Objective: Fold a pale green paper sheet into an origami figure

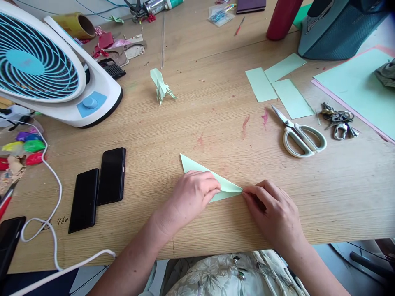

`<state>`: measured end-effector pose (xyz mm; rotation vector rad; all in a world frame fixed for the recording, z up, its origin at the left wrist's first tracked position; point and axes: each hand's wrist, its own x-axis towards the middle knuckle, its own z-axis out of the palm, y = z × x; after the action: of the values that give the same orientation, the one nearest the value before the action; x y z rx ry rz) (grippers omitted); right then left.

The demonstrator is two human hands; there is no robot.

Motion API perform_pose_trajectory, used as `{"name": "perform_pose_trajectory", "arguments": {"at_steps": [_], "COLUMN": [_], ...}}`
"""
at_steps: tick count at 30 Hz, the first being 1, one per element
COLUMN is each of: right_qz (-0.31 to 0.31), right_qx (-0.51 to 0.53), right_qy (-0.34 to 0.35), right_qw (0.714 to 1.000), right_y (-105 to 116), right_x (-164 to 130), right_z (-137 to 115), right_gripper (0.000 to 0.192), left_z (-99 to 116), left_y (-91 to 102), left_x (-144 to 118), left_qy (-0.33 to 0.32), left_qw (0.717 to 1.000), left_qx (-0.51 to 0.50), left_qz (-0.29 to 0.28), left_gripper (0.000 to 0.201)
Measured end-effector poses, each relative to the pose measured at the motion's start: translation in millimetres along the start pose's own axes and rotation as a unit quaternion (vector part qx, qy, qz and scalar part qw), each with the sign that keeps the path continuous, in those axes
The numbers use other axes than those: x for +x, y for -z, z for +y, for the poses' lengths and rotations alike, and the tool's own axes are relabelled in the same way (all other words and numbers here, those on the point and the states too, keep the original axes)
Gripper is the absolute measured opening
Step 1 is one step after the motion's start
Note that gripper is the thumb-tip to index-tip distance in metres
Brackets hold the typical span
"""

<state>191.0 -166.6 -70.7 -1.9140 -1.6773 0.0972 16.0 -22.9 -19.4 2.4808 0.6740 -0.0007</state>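
Note:
A pale green sheet of paper [226,183], folded into a long pointed triangle, lies on the wooden table near its front edge. Across its middle rests my left hand [197,189], fingers closed together on the upper layer and thumb near the fold. My right hand [268,205] pinches the paper's right-hand point between thumb and fingertips. The left corner of the paper sticks out beyond my left hand; part of the lower layer is hidden under it. Scissors [304,137] with pale handles lie to the upper right of my right hand, apart from it.
A folded green paper figure [159,84] stands farther back. Several cut green strips [261,85] and a key bunch [339,119] lie at right, beside large green sheets [354,84]. At left are a fan [101,96], phones [111,174] and a white cable [58,189]. A red bottle [282,18] stands behind.

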Motion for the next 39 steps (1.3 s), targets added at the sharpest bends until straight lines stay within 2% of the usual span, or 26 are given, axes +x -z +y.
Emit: {"name": "perform_pose_trajectory", "arguments": {"at_steps": [4, 10, 17, 24, 36, 39], "right_qz": [-0.003, -0.008, -0.007, -0.011, -0.016, -0.015], "right_qx": [0.003, -0.015, -0.05, -0.076, -0.086, -0.077], "right_qy": [-0.01, -0.034, -0.061, -0.072, -0.065, -0.053], "right_qw": [1.0, 0.999, 0.997, 0.994, 0.994, 0.995], "right_y": [-1.2, -1.9, -5.7, -6.7, -7.7, -6.4], "right_x": [1.4, 1.3, 4.0, 8.0, 9.2, 8.5], "right_z": [-0.6, -3.4, -7.0, -10.1, -10.4, -10.3], "right_gripper": [0.015, 0.018, 0.026, 0.03, 0.028, 0.023], "left_z": [-8.4, -20.2, -27.7, -26.5, -25.7, -25.6], "left_y": [6.8, 11.5, 7.6, 4.4, 1.4, -0.3], "left_x": [1.2, 6.7, 12.9, 16.4, 16.5, 15.9], "left_qy": [0.052, 0.129, 0.127, 0.146, 0.136, 0.132], "left_qw": [0.996, 0.988, 0.989, 0.988, 0.989, 0.989], "left_qx": [-0.073, -0.083, -0.053, -0.013, 0.02, 0.025], "left_qz": [-0.001, 0.035, 0.056, 0.051, 0.057, 0.067], "left_gripper": [0.015, 0.009, 0.007, 0.009, 0.009, 0.009]}}
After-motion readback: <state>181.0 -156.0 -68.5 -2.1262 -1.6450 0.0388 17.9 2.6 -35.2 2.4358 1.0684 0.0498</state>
